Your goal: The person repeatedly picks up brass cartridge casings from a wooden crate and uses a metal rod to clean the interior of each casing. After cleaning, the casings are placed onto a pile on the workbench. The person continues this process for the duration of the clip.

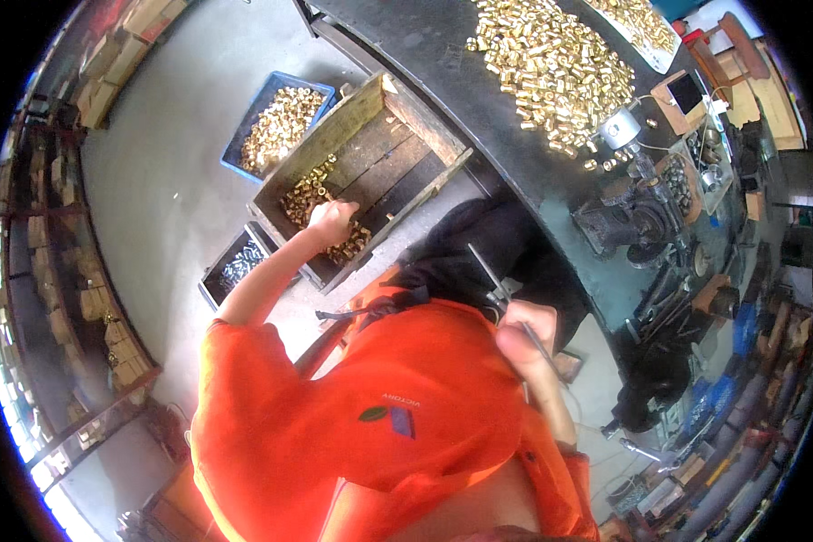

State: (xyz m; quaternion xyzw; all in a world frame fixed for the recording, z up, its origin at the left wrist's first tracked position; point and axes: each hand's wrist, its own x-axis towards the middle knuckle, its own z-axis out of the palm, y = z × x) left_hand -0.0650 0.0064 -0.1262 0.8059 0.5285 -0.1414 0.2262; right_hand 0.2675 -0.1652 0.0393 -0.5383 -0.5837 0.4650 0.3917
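Brass fittings (303,198) lie in the wooden crate (371,166), so work seems unfinished, the left hand (333,222) curled among them, its hold hidden, while right of the crate the right hand (527,331) clasps a thin rod (489,272)

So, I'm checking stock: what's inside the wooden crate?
At the left end of the wooden crate, brass-coloured pieces lie heaped; boards show beyond. The left hand hides whatever is beneath it, and the heap's lower layers are covered.
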